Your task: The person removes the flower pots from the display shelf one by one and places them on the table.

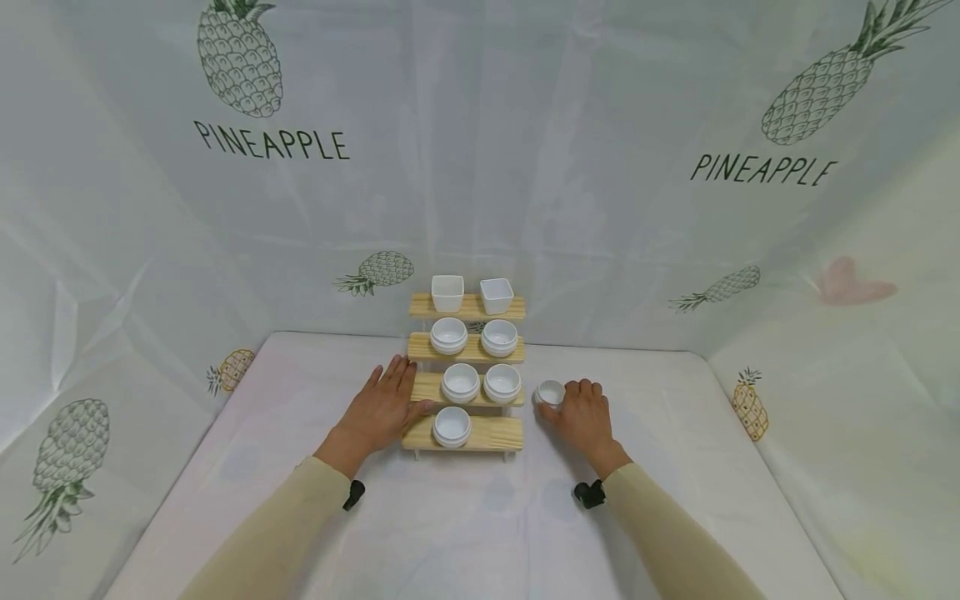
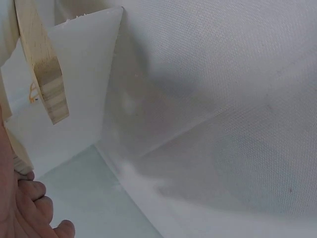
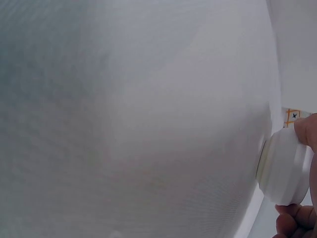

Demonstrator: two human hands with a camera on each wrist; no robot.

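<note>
A stepped wooden display rack [image 1: 498, 433] with white supports stands in the middle of the table. Its top step bears two square white cups, the two middle steps bear two round white bowls each, and the lowest step has one round bowl [image 1: 452, 427] left of centre. My left hand [image 1: 381, 408] rests against the rack's left side, fingers straight; the left wrist view shows its fingertips beside a wooden step end [image 2: 52, 94]. Right of the rack, my right hand [image 1: 583, 418] pinches a small round white bowl [image 1: 551, 393] between thumb and fingers. That bowl [image 3: 285, 166] appears upright, at the table surface.
A white cloth covers the table [image 1: 465, 533]. Behind it hangs a white curtain [image 1: 540, 183] printed with pineapples, with folds along both sides. Black wrist straps [image 1: 589, 494] show below the sleeves.
</note>
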